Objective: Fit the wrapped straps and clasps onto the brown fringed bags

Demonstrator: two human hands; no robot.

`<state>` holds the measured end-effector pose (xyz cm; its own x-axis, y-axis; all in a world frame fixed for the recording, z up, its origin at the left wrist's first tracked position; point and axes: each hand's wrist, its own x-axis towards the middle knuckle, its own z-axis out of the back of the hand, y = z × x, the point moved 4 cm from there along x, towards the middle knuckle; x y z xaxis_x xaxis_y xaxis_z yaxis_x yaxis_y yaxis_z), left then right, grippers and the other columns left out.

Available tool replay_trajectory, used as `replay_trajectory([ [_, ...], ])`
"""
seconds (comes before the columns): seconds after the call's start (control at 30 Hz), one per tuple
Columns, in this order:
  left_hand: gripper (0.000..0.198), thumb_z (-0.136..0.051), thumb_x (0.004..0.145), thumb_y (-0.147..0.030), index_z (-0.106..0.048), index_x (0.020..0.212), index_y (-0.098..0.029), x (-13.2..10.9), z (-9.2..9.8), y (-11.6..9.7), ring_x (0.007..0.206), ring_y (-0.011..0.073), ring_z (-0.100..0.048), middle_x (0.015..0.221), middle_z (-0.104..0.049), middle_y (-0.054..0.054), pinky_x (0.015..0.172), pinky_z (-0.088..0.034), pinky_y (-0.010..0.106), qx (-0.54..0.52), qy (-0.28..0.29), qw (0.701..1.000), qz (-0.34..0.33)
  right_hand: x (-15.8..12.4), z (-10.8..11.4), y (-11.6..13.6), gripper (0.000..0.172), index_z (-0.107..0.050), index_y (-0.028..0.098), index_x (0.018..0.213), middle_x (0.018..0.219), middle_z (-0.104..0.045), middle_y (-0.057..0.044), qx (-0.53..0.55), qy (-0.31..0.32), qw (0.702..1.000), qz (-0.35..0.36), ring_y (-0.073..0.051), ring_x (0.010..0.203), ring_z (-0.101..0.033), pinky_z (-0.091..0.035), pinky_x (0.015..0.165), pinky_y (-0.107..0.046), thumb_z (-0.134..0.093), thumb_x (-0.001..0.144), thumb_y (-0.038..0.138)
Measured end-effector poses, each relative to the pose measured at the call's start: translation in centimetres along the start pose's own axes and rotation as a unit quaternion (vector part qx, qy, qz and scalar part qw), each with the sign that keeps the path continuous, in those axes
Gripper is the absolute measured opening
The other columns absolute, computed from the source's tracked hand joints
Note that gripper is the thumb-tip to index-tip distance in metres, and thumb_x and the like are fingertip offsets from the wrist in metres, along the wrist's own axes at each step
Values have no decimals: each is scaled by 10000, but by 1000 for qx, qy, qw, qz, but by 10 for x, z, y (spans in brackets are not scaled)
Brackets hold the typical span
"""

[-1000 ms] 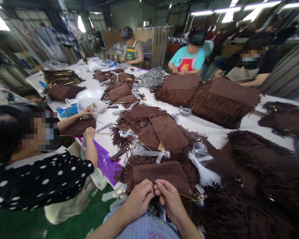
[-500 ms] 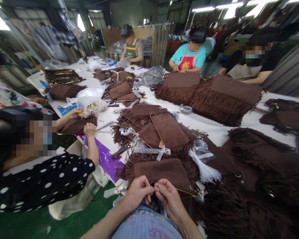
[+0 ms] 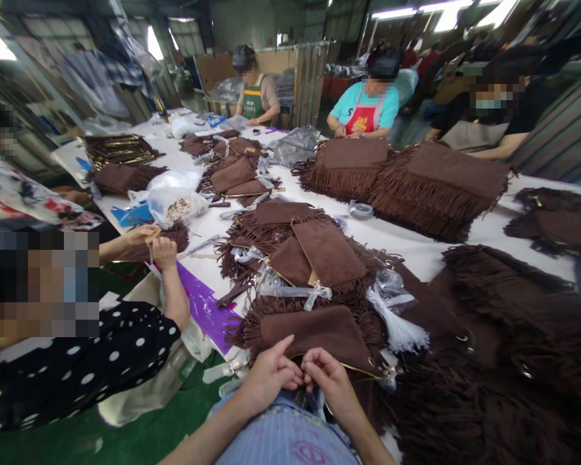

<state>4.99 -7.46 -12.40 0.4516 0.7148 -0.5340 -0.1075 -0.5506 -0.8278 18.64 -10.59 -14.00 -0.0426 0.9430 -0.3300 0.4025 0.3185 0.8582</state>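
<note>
1. Progress: the bag (image 3: 310,332) nearest the hands is judged part-way through. Body made up, zip (image 3: 363,371) and a metal clasp (image 3: 390,374) already fitted. Small fingertip work at the near edge is judged unfinished; its exact nature cannot be told.
2. Left over: a heap of bags (image 3: 332,252) is seen at 12 o'clock, bigger piles (image 3: 455,177) at 1 o'clock. How many are finished cannot be told. A bundle of white strings (image 3: 401,329) is left lying at 2–3 o'clock, beside the bag.
3. Place: bag is laid at the 6 o'clock edge of the desk (image 3: 411,252), just beyond the hands, below the heap.
4. Direction: long axis is run roughly 9 to 3 o'clock, right end tipped slightly toward 4. Zip edge is faced to 6 o'clock. Fringe (image 3: 248,332) is shown at 9 and 12 o'clock; whether all of it belongs to this bag cannot be told.
5. Left hand (image 3: 274,374): forefinger stretched toward 1 o'clock, other fingers partly curled near the right fingertips; any grip cannot be told.
6. Right hand (image 3: 325,374): thumb and forefinger brought together in a pinch; nothing can be made out between them, a thin thing may be hidden.
</note>
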Motion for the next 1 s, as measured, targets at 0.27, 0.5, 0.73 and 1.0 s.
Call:
replay_trajectory([
  [0.27, 763, -469, 688, -104, -359, 1441, -158, 0, 1, -2, 574, 126, -640, 712, -698, -10, 538, -502, 219, 133, -45, 990, -9, -3, 2, -7, 276, -621, 200, 720, 633, -564, 32, -93, -5, 996, 13, -128, 557, -533, -465, 506, -238, -695, 762, 462],
  [0.5, 818, -452, 654, -85, -308, 1458, -141, 0, -2, -4, 550, 129, -634, 640, -654, -42, 545, -514, 227, 126, -34, 991, -7, -5, -2, 5, 160, -689, 239, 819, 729, -606, -1, -289, 48, 951, 102, -159, 641, -572, -442, 617, -267, -564, 881, 317],
  [0.73, 604, -504, 684, -144, -472, 1286, -136, 4, -1, 8, 528, 134, -620, 626, -617, -44, 497, -477, 216, 120, -16, 993, 1, -8, -7, 9, 188, -615, 229, 803, 785, -591, -12, -407, 83, 894, 170, -164, 726, -561, -404, 688, -266, -464, 912, 198],
  [1.0, 131, -533, 710, -252, -595, 688, -139, 10, 0, 12, 452, 88, -495, 561, -566, -22, 434, -329, 183, 145, -18, 989, -37, -3, 2, 3, 196, -609, 226, 735, 687, -574, 10, -293, -2, 948, 127, -157, 622, -547, -427, 617, -270, -538, 889, 325],
])
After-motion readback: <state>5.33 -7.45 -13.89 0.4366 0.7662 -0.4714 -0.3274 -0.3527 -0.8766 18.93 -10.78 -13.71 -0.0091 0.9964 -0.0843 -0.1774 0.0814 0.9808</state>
